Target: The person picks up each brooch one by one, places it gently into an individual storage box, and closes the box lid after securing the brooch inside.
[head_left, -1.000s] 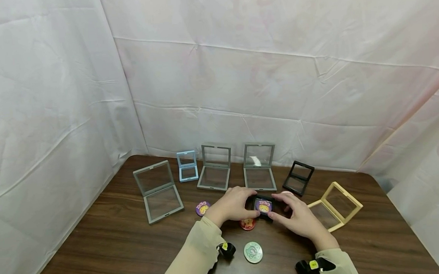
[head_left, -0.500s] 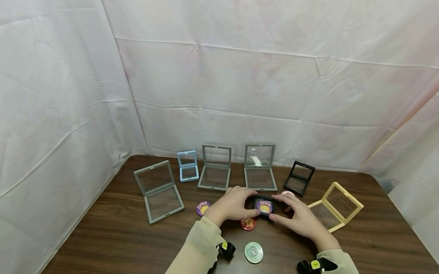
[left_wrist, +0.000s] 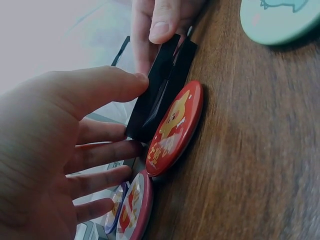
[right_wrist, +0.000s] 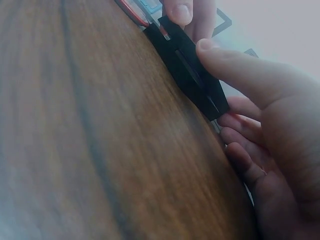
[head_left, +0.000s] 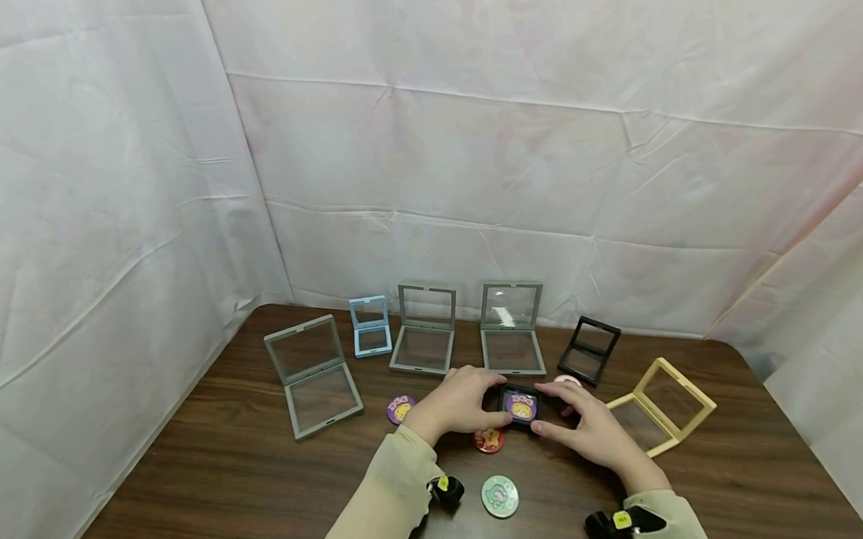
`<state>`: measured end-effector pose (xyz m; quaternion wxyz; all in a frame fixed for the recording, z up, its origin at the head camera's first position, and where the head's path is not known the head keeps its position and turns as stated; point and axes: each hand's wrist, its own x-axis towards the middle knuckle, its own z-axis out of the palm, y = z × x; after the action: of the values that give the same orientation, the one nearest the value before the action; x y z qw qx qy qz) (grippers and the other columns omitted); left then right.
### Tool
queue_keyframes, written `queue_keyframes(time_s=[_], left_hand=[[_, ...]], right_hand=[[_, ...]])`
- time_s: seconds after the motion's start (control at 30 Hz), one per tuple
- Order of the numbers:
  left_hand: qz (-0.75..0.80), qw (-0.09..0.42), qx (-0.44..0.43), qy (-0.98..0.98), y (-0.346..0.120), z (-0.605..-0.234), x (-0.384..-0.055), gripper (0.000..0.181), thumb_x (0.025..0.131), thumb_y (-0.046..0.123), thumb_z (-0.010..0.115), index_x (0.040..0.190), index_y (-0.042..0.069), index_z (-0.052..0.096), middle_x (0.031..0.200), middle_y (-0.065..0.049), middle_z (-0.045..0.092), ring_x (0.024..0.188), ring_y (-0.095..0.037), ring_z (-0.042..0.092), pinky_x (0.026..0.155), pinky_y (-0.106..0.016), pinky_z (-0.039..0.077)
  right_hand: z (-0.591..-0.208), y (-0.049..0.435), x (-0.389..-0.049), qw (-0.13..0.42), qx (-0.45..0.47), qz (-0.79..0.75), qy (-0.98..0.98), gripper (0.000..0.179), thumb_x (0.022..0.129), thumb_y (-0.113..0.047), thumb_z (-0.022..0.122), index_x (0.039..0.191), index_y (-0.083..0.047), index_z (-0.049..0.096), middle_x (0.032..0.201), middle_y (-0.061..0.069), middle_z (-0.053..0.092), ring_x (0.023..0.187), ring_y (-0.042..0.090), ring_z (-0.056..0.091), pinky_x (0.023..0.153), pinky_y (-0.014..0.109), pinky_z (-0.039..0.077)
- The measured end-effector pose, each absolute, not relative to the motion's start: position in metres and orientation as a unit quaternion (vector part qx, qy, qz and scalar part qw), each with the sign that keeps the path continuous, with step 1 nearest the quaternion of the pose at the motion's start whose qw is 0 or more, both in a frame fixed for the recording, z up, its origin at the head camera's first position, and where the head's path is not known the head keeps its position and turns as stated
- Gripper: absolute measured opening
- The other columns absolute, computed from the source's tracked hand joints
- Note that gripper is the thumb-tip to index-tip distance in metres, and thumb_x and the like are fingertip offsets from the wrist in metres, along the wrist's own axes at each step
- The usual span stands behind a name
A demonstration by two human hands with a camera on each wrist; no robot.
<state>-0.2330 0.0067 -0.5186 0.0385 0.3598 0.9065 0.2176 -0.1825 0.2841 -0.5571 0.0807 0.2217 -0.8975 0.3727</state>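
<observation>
The black case (left_wrist: 157, 85), its corners hidden under fingertips, sits near the red badge (head_left: 488, 441). Left hand (head_left: 459, 405) and right hand (head_left: 586, 421) pinch its opposite sides; the right partly covers a pink badge (head_left: 567, 379).

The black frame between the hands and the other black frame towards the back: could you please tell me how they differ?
The held black frame is folded together, with a gap visible along its side, while the back black frame stands open, one half raised. The held black frame has a purple badge inside; the back black frame shows none. Both have black rims.
</observation>
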Motion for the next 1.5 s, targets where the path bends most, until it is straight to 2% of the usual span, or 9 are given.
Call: queue_keyframes(time_s=[0.77, 1.5], left_hand=[[0.213, 0.035, 0.358, 0.908, 0.0084, -0.5197, -0.2333, 0.062, 0.1, 0.05, 0.077, 0.148, 0.013, 0.069, 0.146, 0.0, 0.07, 0.135, -0.022, 0.062, 0.116, -0.048, 0.045], [0.209, 0.04, 0.351, 0.912, 0.0068, -0.5229, -0.2336, 0.063, 0.1, 0.053, 0.077, 0.15, 0.016, 0.068, 0.148, 0.003, 0.068, 0.137, -0.021, 0.06, 0.118, -0.047, 0.042]], right_hand=[[-0.5578, 0.2856, -0.1831, 0.077, 0.222, 0.378, -0.896, 0.059, 0.094, -0.032, 0.09, 0.146, -0.013, 0.07, 0.133, 0.005, 0.063, 0.114, 0.025, 0.061, 0.089, 0.035, 0.059], [-0.5578, 0.2847, -0.183, 0.074, 0.226, 0.382, -0.893, 0.06, 0.093, -0.031, 0.091, 0.146, -0.013, 0.07, 0.132, 0.005, 0.063, 0.116, 0.025, 0.06, 0.089, 0.035, 0.058]])
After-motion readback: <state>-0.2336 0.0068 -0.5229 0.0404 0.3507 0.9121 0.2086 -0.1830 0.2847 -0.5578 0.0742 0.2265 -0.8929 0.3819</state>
